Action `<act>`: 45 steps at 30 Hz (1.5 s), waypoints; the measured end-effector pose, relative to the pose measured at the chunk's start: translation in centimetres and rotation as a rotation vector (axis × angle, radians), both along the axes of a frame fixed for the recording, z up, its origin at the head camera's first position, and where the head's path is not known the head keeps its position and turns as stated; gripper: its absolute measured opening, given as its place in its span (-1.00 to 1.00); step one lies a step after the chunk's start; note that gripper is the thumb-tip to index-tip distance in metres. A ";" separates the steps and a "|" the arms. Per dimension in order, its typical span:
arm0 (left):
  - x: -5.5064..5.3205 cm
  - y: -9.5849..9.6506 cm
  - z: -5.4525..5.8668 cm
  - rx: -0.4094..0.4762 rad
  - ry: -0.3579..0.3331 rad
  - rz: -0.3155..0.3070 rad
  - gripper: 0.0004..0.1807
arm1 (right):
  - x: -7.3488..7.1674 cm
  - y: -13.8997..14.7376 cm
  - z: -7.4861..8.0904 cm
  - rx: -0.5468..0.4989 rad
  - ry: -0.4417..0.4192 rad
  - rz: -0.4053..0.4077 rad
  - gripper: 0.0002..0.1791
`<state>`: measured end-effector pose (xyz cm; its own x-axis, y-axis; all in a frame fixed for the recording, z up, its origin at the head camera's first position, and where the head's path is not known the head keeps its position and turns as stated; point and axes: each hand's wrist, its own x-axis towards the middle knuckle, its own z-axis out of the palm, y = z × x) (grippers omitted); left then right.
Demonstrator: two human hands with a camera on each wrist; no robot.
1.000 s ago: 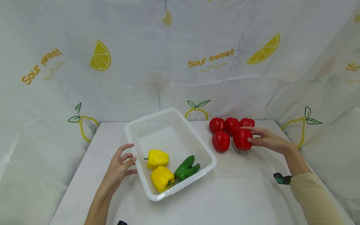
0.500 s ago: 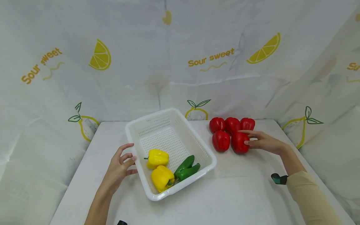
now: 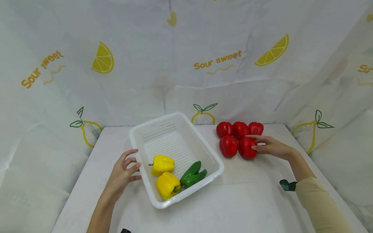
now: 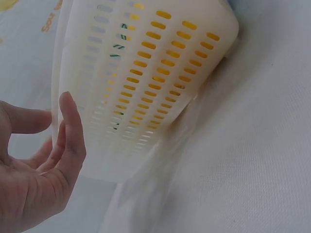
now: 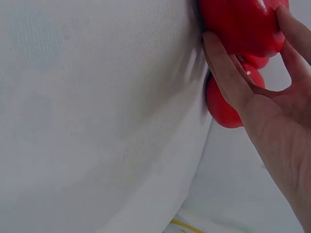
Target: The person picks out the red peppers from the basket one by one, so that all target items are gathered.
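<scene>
In the head view my left hand [image 3: 123, 173] holds the left rim of a white plastic basket [image 3: 216, 163]; the left wrist view has its thumb and fingers on either side of the rim of the basket [image 4: 141, 73]. Two yellow bell peppers [image 3: 163, 164] and green peppers [image 3: 193, 174] lie in the basket's near end. My right hand [image 3: 271, 147] grips a red bell pepper [image 3: 247, 147] on the table, thumb on its near side. In the right wrist view, the fingers of my right hand [image 5: 272, 107] reach along the red bell pepper [image 5: 243, 24], partly hiding others behind.
Several more red bell peppers [image 3: 228, 146] form two rows at the back right, touching or close to the held one. The white table [image 3: 233, 207] meets a white printed sheet [image 3: 157, 71] at its back edge.
My right hand has moved the red bell pepper slightly left and toward me, beside the other front-row pepper; in the last half second it barely moves. My left hand and the basket stay put.
</scene>
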<state>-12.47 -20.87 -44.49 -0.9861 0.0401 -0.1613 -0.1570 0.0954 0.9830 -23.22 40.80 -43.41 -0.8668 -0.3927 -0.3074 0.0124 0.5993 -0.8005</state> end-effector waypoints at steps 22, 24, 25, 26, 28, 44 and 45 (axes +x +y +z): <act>-0.6 -0.6 0.4 -0.028 0.003 -0.068 -0.26 | 1.0 0.3 1.2 -0.015 0.106 0.008 -0.18; -0.9 -0.7 0.5 -0.040 0.008 -0.080 -0.25 | 1.1 0.5 1.6 -0.006 0.127 0.002 -0.17; -1.0 -0.7 0.5 -0.046 0.009 -0.089 -0.24 | 1.3 0.6 1.7 -0.003 0.138 -0.001 -0.17; -1.2 -0.8 0.6 -0.054 0.011 -0.098 -0.23 | 1.4 0.7 1.9 -0.001 0.147 -0.008 -0.18; -1.6 -1.0 0.7 -0.064 0.015 -0.114 -0.24 | 1.7 0.7 2.3 -0.002 0.163 -0.023 -0.18; -5.6 -5.0 1.0 -0.130 0.058 -0.273 -0.23 | 4.8 -1.1 4.9 -0.015 0.264 -0.023 -0.25; -5.9 -5.2 1.0 -0.132 0.056 -0.278 -0.23 | 5.0 -1.2 5.0 -0.021 0.276 -0.018 -0.26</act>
<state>-18.39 -26.09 -43.44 -0.9478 0.2917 -0.1292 -0.0532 0.2548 0.9655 -18.26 39.57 -38.39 -0.9237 -0.3798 -0.0507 -0.1971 0.5844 -0.7872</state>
